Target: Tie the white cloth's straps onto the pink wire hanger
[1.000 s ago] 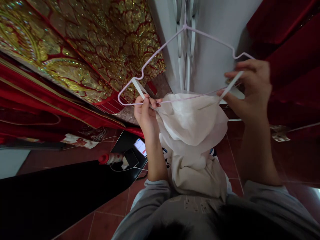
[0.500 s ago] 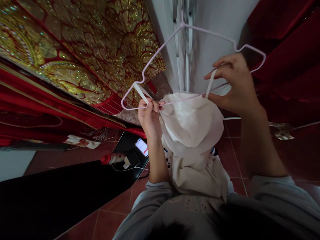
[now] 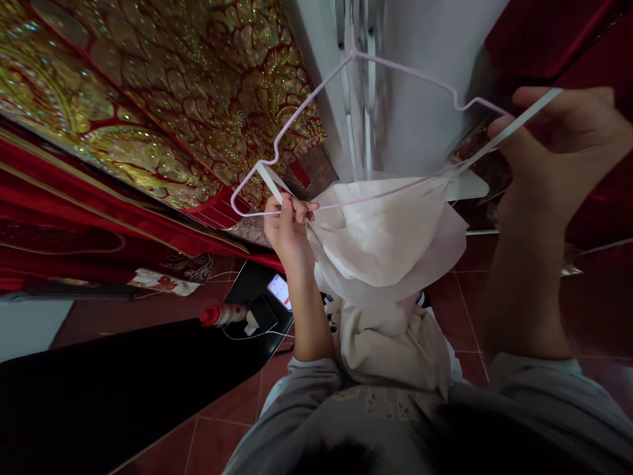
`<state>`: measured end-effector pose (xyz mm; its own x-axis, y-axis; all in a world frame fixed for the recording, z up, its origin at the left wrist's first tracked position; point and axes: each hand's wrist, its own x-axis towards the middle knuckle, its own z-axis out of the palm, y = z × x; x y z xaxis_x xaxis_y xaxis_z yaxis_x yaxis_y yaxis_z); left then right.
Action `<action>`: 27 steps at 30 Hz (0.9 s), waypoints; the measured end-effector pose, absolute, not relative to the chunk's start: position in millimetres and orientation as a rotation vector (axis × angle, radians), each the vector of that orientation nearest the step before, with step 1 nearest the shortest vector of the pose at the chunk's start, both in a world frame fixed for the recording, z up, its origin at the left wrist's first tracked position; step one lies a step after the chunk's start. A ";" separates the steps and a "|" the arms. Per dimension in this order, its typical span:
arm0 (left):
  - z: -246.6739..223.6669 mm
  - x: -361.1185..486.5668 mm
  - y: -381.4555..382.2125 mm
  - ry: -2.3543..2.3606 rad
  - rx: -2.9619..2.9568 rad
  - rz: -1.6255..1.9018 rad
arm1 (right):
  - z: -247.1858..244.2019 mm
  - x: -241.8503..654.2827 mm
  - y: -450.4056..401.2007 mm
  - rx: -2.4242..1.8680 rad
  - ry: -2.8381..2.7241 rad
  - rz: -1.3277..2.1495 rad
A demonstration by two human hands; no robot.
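A pale pink clothes hanger [image 3: 312, 100] hangs in front of me, its hook near the top edge of the view. Below it drapes a white garment [image 3: 383, 241] with thin straps. The left strap [image 3: 268, 181] loops over the hanger's left shoulder notch. Around that strap's lower end and the hanger's bottom bar, my left hand [image 3: 291, 231] is closed. My right hand [image 3: 558, 148], out past the hanger's right shoulder, holds the right strap [image 3: 527, 120] stretched outward across its fingers. This strap is pulled taut, lifting the garment's right corner.
Gold sequinned red clothing [image 3: 198, 99] hangs on the left, and dark red fabric [image 3: 548, 39] on the right. A black table [image 3: 123, 382] carries a lit phone [image 3: 280, 290], a red-capped bottle [image 3: 222, 314] and a white cable. Metal rods [image 3: 370, 119] stand behind the hanger.
My right hand has moved outward to the right, drawing the right strap long and tight. The garment's right side has spread with it. The hanger and left hand have shifted slightly left.
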<state>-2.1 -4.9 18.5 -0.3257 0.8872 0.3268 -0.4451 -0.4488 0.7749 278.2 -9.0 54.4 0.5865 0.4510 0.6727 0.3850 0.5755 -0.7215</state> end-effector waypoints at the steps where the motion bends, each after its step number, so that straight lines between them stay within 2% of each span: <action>1: 18.4 -2.7 -4.7 0.717 0.949 1.889 | 55.8 279.8 -9.6 -0.975 -0.976 0.043; 6: 20.2 -3.7 -4.2 0.752 0.952 1.881 | 54.3 284.9 -10.9 -0.879 -1.034 0.055; 9: 20.6 -3.6 -3.5 0.764 0.949 1.884 | 53.9 279.0 -13.1 -0.871 -1.169 0.203; 12: 21.0 -3.9 -3.2 0.777 0.950 1.886 | 55.6 269.9 -16.5 -1.009 -1.470 0.310; 19: 25.8 -8.2 -4.4 0.822 0.951 1.849 | 43.1 264.1 -10.9 -1.383 -2.158 0.243; 27: 19.9 -10.9 -4.4 0.696 0.990 1.858 | 42.9 253.6 -17.8 -1.467 -1.969 0.235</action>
<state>-10.9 -4.4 19.9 -0.2832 0.8932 0.3493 -0.4439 -0.4449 0.7778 253.6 -17.8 42.9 -0.1508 0.9049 0.3980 0.7860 0.3539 -0.5070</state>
